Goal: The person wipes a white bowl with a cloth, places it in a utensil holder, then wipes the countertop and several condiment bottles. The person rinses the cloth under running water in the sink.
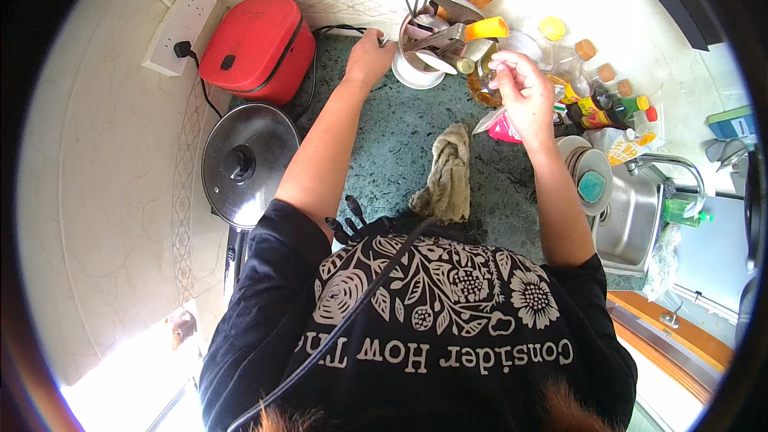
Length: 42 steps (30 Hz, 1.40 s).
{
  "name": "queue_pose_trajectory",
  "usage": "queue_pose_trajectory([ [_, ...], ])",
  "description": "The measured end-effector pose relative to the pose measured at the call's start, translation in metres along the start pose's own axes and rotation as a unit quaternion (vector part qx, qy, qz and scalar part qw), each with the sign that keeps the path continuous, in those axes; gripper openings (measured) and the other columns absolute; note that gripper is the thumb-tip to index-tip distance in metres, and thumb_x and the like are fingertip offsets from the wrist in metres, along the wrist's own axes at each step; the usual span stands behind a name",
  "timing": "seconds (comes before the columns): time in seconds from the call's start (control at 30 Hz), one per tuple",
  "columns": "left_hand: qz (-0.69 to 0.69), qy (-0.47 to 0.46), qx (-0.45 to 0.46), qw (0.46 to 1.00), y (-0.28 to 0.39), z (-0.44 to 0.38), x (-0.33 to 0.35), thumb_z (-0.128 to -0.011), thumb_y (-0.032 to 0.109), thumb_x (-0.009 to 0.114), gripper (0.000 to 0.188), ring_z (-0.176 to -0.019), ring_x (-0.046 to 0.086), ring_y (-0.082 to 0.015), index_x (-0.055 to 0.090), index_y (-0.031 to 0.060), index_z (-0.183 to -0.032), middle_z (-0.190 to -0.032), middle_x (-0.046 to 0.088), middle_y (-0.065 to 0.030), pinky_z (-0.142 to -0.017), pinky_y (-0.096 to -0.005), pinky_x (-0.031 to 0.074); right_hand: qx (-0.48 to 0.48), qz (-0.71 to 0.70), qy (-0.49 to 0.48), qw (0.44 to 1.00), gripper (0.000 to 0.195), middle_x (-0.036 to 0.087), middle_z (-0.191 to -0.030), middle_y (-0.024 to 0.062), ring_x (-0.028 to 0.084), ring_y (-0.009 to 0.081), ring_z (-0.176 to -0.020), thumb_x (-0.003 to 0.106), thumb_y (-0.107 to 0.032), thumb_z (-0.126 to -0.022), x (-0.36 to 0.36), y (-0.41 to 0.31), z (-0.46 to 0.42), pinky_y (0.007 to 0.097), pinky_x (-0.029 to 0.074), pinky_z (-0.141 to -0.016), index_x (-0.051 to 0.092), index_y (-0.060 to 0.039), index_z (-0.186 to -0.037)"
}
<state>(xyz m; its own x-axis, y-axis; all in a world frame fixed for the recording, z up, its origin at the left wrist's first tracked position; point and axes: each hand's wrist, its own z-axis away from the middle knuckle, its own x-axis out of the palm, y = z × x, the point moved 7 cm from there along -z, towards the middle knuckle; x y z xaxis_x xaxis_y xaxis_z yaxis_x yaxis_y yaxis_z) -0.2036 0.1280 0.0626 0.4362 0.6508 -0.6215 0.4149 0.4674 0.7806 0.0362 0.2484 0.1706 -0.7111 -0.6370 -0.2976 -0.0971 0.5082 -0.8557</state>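
Note:
At the back of the green stone counter, my left hand [371, 59] is beside a white utensil holder [418, 78]. A small shiny sliver shows at its fingertips; I cannot tell whether it is gripped. The holder carries chopsticks, ladles and tongs with a yellow handle [487, 28]. My right hand [523, 93] is raised with curled fingers, thumb near the fingertips. Whether something thin is pinched there is unclear. Partly hidden behind it is a glass jar of amber liquid [482, 91]. Under the wrist lies a bag with pink contents [503, 128]. A crumpled beige cloth [447, 174] lies between my arms.
To the left are a red rice-cooker-like appliance [255, 51], a lidded black pan [249, 162] and a wall socket with a plug [182, 49]. Several sauce bottles [600, 109] line the back right. Stacked bowls [591, 168] stand beside the steel sink [627, 228]. A cable [360, 306] crosses my shirt.

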Motion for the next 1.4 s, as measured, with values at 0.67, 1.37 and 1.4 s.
queue_pose_trajectory([
  [0.67, 0.461, 0.12, 0.164, 0.864, 0.237, 0.084, -0.125, -0.091, 0.02, 0.059, 0.027, -0.071, 0.053, -0.0089, 0.055, 0.0041, -0.113, -0.083, 0.057, 0.0005, -0.072, -0.0212, 0.045, -0.182, 0.049, -0.078, 0.979, 0.018, 0.064, -0.071, 0.0124, 0.064, 0.0186, -0.066, 0.064, -0.021, -0.085, 0.07, -0.114, -0.063, 0.0335, 0.049, -0.06, 0.065, -0.0027, -0.089],
  [1.37, -0.127, -0.082, 0.001, 0.989, 0.028, -0.028, 0.03, -0.083, 0.021, 0.055, 0.028, -0.093, 0.063, -0.035, 0.051, 0.0074, -0.107, -0.096, 0.065, -0.0195, -0.08, -0.0453, 0.049, -0.009, 0.12, -0.162, 0.98, 0.009, 0.063, -0.062, 0.0081, 0.061, 0.015, -0.054, 0.06, -0.007, -0.081, 0.08, -0.028, -0.186, 0.0289, 0.048, -0.05, 0.062, -0.0008, -0.075],
  [1.4, -0.136, -0.079, 0.007, 0.988, 0.027, -0.029, 0.03, -0.083, 0.02, 0.054, 0.027, -0.092, 0.063, -0.035, 0.051, 0.0067, -0.106, -0.095, 0.065, -0.0194, -0.08, -0.0452, 0.049, -0.025, 0.129, -0.152, 0.98, 0.009, 0.063, -0.062, 0.0085, 0.061, 0.0158, -0.055, 0.061, -0.006, -0.078, 0.079, -0.036, -0.184, 0.0295, 0.048, -0.052, 0.062, -0.001, -0.071],
])
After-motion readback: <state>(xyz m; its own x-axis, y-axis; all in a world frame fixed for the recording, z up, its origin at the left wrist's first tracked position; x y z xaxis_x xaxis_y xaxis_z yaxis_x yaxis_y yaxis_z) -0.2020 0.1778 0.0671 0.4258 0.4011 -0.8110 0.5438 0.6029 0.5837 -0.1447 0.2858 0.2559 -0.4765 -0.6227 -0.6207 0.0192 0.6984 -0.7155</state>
